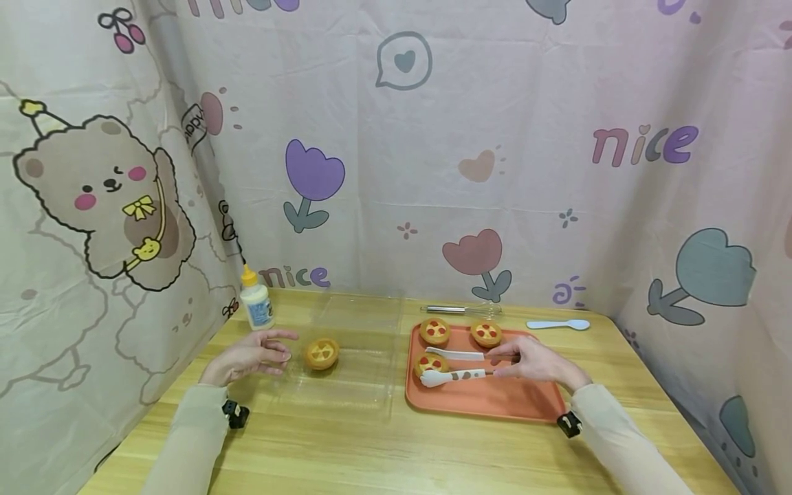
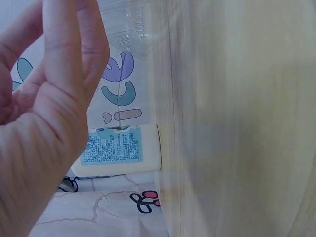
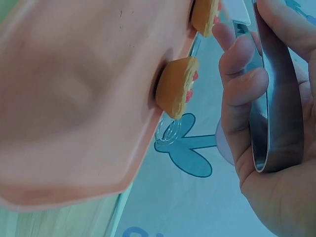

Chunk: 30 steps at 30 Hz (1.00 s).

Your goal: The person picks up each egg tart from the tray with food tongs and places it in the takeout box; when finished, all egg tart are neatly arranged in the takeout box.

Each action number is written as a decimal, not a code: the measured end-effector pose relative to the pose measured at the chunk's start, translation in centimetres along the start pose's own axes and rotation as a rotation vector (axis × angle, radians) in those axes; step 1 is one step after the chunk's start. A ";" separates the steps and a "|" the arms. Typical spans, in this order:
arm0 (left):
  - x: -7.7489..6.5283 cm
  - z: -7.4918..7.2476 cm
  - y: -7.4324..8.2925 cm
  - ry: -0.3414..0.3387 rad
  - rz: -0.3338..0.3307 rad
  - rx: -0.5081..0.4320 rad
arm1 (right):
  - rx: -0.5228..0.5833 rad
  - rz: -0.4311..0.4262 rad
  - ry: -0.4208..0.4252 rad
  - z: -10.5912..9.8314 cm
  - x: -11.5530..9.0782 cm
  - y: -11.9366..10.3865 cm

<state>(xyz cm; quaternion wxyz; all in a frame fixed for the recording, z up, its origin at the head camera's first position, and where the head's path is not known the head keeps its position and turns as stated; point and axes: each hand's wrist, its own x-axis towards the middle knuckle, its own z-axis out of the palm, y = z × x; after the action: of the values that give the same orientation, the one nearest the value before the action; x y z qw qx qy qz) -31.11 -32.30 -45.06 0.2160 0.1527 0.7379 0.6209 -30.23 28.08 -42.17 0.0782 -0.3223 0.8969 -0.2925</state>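
Observation:
My right hand (image 1: 535, 359) grips a pair of metal tongs (image 3: 279, 113) with white, brown-spotted ends, one shaped like a paw. Over the orange tray (image 1: 482, 405), the tong ends lie spread on either side of a small tart (image 1: 427, 363) with red pieces on top. Two similar tarts, one at the back left (image 1: 435, 330) and one further right (image 1: 486, 333), sit along the tray's far side. My left hand (image 1: 254, 356) holds nothing, its fingers loosely bent at the left side of a clear plastic box (image 1: 365, 385). A plain yellow-topped tart (image 1: 322, 353) sits in that box.
A glue bottle (image 1: 257, 306) with a yellow cap stands behind my left hand. Beyond the tray lie a whisk (image 1: 454, 310) and a pale blue spoon (image 1: 557, 324). A printed curtain (image 1: 396, 151) hangs along the wooden table's (image 1: 346, 454) far edge.

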 end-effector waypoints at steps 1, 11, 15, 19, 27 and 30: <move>0.0 0.0 0.0 0.000 -0.002 0.000 | 0.002 -0.002 0.001 0.0 0.0 0.0; 0.1 0.3 -0.1 0.004 -0.006 -0.011 | 0.012 0.008 0.028 0.2 -0.1 -0.1; 0.1 0.3 0.0 0.003 -0.007 -0.011 | 0.050 0.027 0.033 0.1 -0.1 -0.3; 0.0 0.3 0.1 0.008 -0.016 -0.006 | 0.094 0.060 0.068 0.0 0.0 -0.7; 0.1 0.1 0.4 0.015 -0.018 -0.006 | 0.063 0.150 0.170 0.0 0.3 -1.4; 0.0 0.2 0.4 0.025 -0.025 -0.010 | 0.097 0.170 0.166 0.1 0.4 -1.8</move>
<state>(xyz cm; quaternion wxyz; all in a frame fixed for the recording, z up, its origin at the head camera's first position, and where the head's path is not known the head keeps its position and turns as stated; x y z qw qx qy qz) -31.08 -32.08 -44.72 0.2154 0.1345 0.7393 0.6236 -29.57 26.65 -41.14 0.0435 -0.2157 0.9091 -0.3536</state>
